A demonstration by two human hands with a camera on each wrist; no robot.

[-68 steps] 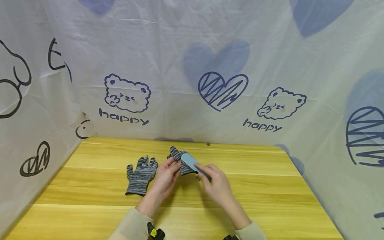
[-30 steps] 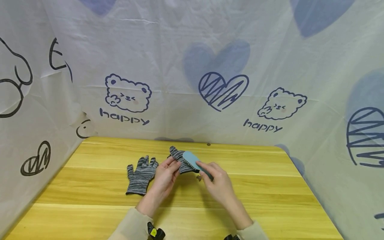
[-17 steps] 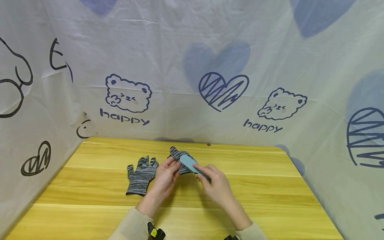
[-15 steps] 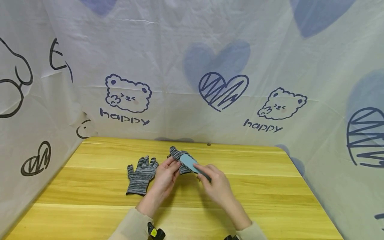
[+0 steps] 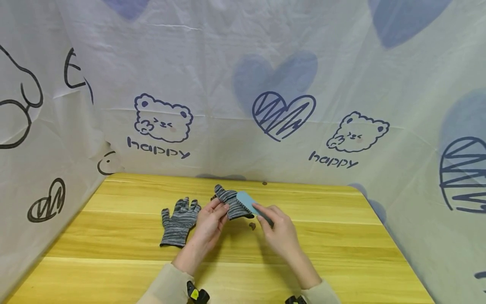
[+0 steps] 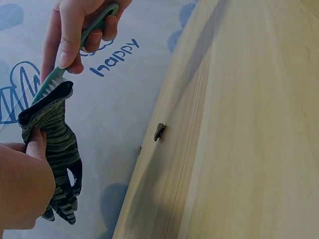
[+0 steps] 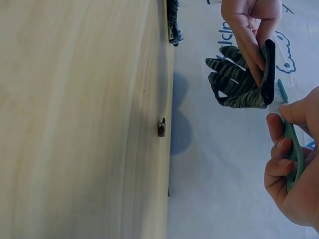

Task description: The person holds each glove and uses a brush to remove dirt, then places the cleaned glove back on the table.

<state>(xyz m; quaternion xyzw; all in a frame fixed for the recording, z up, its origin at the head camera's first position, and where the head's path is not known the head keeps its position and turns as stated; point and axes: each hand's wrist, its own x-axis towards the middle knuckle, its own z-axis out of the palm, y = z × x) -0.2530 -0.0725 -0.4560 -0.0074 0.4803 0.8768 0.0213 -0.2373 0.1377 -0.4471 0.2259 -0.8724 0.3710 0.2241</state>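
My left hand (image 5: pixel 209 221) holds a grey-and-black knit glove (image 5: pixel 232 206) above the table, its thumb against the fabric. Dark trim edges the cuff, and the glove's fingers hang down in the left wrist view. In my right hand (image 5: pixel 280 231) is a light blue-green brush (image 5: pixel 247 201), gripped by the handle with the index finger along its back. White bristles (image 7: pixel 278 94) face the glove right by its cuff; whether they touch is hard to tell. A second, matching glove (image 5: pixel 179 223) lies flat on the table, left of my left hand.
The wooden table (image 5: pixel 334 253) carries a small brown scrap (image 5: pixel 252 226) below the held glove. Near the back edge sits another small brown spot (image 5: pixel 264 183). A white printed cloth (image 5: pixel 224 139) hangs behind the table and along both sides.
My right hand has drawn the brush rightward from the glove's middle to its cuff side, after similar back-and-forth shifts earlier. The small scrap below shows again. My left hand stays put.
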